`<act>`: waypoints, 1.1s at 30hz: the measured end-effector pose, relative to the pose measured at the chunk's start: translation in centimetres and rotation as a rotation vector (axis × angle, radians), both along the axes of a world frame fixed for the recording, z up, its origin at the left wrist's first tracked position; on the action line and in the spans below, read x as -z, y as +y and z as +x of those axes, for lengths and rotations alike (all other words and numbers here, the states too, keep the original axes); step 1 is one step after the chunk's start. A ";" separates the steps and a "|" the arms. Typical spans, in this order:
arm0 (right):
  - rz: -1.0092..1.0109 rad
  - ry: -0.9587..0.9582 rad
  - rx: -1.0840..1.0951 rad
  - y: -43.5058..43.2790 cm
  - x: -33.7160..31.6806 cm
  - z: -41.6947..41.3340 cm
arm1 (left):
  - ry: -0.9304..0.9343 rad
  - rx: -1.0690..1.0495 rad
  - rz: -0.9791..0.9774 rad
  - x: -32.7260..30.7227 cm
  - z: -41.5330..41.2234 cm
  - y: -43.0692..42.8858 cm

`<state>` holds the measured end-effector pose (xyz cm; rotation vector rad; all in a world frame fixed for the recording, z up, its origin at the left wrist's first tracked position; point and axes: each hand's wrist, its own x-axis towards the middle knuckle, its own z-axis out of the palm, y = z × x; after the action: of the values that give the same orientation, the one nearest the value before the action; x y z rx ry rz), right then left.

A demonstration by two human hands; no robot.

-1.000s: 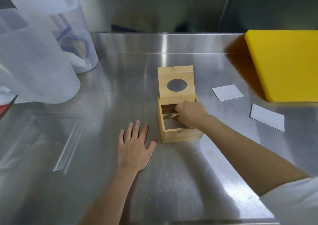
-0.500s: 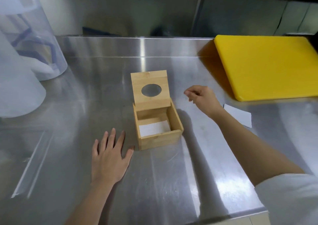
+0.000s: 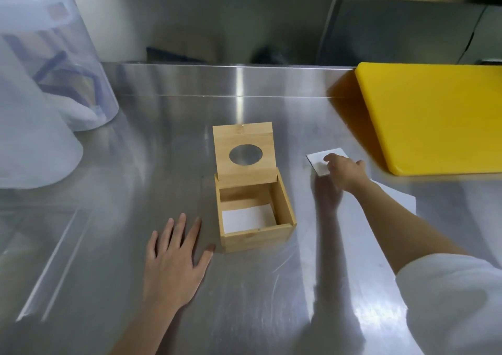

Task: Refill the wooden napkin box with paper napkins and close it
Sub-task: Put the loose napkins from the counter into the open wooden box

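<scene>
A person's right hand (image 3: 344, 170) reaches over a steel counter (image 3: 163, 142) and lies on a white napkin (image 3: 317, 161), fingers bent down onto the sheet; whether it is pinched or only touched cannot be told. The left hand (image 3: 173, 259) rests flat on the counter, fingers spread and holding nothing. Just beside its thumb, to the right, stands the wooden box (image 3: 255, 213), its lid (image 3: 244, 153) with a round hole tilted up at the back, and one napkin in box (image 3: 245, 217) lying on the bottom. A second loose napkin (image 3: 399, 195) shows partly under the right forearm. Beyond the right hand lies a yellow board (image 3: 434, 115); far left of the left hand stand clear tubs (image 3: 49, 88).
</scene>
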<state>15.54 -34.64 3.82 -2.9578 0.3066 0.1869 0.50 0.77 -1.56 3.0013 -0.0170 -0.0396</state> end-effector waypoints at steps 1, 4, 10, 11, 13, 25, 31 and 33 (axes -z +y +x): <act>-0.011 0.013 -0.008 -0.3 0.0 0.3 | 0.004 -0.002 0.006 0.0 0.0 0.0; -0.042 0.017 -0.046 -1.0 0.0 1.6 | 0.015 -0.006 0.019 -0.1 -0.1 0.0; 0.013 0.097 -0.081 -1.5 -0.8 4.3 | 0.047 -0.002 -0.015 -0.6 -0.2 -0.2; 0.025 0.117 -0.109 -1.5 -0.9 4.8 | 0.048 -0.001 -0.018 -0.6 -0.2 -0.2; 0.000 0.145 -0.181 -1.8 -1.3 5.9 | 0.051 0.000 -0.027 -0.7 -0.2 -0.1; -0.120 0.318 -0.252 -3.6 -1.4 8.4 | 0.040 -0.011 -0.116 -0.9 -0.1 -0.3; -0.120 0.262 -0.272 -3.6 -2.2 7.9 | 0.018 -0.017 -0.110 -1.0 -0.1 -0.4; -0.123 0.253 -0.268 -3.6 -2.6 7.7 | 0.011 -0.018 -0.099 -1.0 -0.1 -0.4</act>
<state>23.26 -38.21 6.39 -3.0882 -0.0536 0.5982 0.35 0.37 -0.58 2.9023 0.0093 -0.0518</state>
